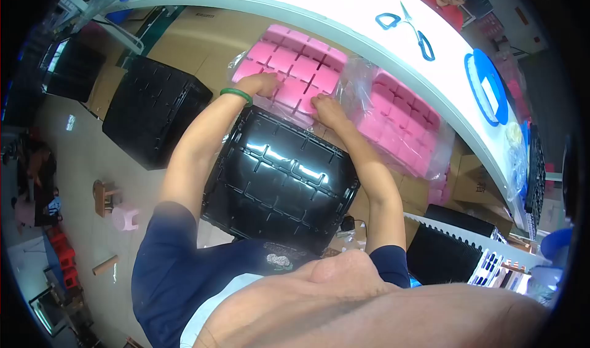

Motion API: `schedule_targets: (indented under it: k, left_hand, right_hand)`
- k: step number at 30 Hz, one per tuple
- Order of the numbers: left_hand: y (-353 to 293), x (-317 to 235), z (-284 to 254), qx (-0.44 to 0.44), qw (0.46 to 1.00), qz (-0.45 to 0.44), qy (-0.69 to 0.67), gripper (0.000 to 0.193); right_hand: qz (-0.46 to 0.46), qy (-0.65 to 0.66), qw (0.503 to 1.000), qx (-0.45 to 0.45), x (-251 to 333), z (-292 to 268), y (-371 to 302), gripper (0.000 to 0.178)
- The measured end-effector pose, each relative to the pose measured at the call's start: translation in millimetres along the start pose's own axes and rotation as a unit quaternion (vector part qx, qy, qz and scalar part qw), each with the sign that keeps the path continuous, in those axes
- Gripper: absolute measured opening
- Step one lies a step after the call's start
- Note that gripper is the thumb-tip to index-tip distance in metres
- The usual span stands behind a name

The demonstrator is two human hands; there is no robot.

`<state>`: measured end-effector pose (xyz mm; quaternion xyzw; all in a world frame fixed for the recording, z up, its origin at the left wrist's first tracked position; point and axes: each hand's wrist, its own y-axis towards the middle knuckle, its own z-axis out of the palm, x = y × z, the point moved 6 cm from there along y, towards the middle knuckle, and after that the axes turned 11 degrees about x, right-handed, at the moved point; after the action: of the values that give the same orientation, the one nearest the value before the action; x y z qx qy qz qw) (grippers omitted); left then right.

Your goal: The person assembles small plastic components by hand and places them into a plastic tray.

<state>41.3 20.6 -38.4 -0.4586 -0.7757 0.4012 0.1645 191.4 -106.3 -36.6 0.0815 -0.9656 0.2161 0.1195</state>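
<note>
Across the top and down the right, a white table (335, 0), bent into a curve by the lens. Down now to a glossy, ribbed black crate (279, 188), close in and central. Off to the left, a second black crate (150, 111). And straight ahead, beyond the near one — a pink grid block (301, 71), slotted all over, just this side of the table's edge, with brown cardboard (203, 31) behind. Longer way apparently left to right, dipping toward the right. Just to the right, a second pink block (399, 123), wrapped in clear plastic (356, 77). Up on the white, scissors (407, 19) with dark blue handles. Over to the hands — apart, both apparently touching the pink grid block. Left hand (265, 85) farther in, over the face; right hand (327, 109) at the near right corner, closer to the second pink block. Gripping or merely resting? Impossible to tell. Last, a green bangle (236, 92) at the left wrist.
</note>
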Motion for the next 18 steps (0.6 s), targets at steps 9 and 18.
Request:
schedule_targets:
  k: [9, 18]
  left_hand:
    - [-2.2, -0.1, -18.4, -0.098, 0.991, 0.043, -0.083, 0.093]
    - [-12.5, -17.2, -47.8, -0.336, 0.941, -0.028, -0.040, 0.046]
  right_hand:
    - [-0.004, 0.111, 0.984, -0.137, -15.2, -26.9, -11.6, 0.019]
    - [0.070, 0.186, 0.943, -0.266, -16.2, -79.4, -19.9, 0.019]
